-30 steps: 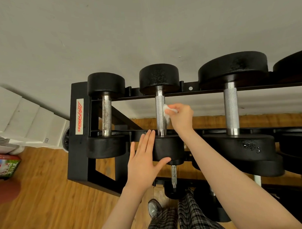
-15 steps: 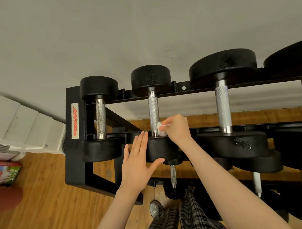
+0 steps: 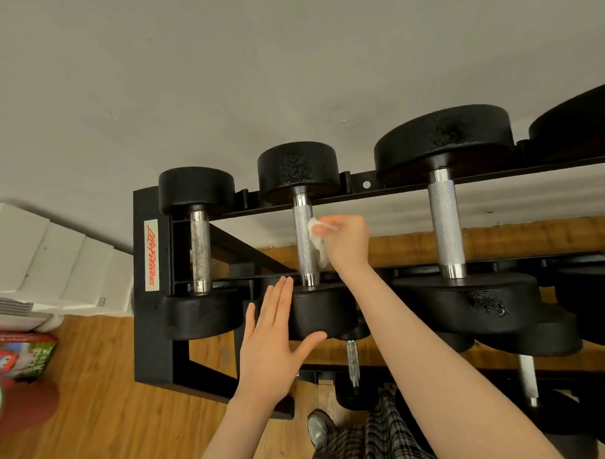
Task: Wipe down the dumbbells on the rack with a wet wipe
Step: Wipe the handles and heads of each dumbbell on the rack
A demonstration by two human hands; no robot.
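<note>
A: What's round the rack (image 3: pixel 150 341)?

B: Black frame w/ a white label in red script (image 3: pixel 151 258) on its left post. It stands on wood floor (image 3: pixel 95 425) against a grey wall (image 3: pixel 254 76). Left of it: white stepped panels (image 3: pixel 45 259), a red/green printed box (image 3: pixel 19 356) below them, a dark red blurred shape at the frame's edge. Bottom centre: plaid trousers (image 3: pixel 373 443) and a grey shoe (image 3: pixel 320 428).

A: Anything in the way?

B: Right forearm crosses in front of the lower tier, hides part of it. Left hand covers the near head's left side on the middle dumbbell.

A: Count?

B: Top tier: 3 dumbbells in full – small (image 3: pixel 198 198), middle (image 3: pixel 301 174), large (image 3: pixel 442 138) – plus a 4th cut off at the right edge. Lower tier: at least 2 chrome handles show, rest hidden, can't count. 1 wipe. 2 hands.

A: Hands?

B: Left hand (image 3: pixel 274 347): flat, fingers straight & together, thumb spread out. Palm and fingers press on the near head of the middle dumbbell, thumb under its front edge. Holds nothing.
Right hand (image 3: pixel 346 245): fingers curled, pinching a crumpled white wet wipe (image 3: pixel 315 237). Wipe is touching the right side of the middle dumbbell's knurled handle (image 3: pixel 304 239), approx mid-length, between the 2 heads.

A: Other dumbbells touched?

B: No. Small and large ones sit apart from both hands, each across the 2 rails.
</note>
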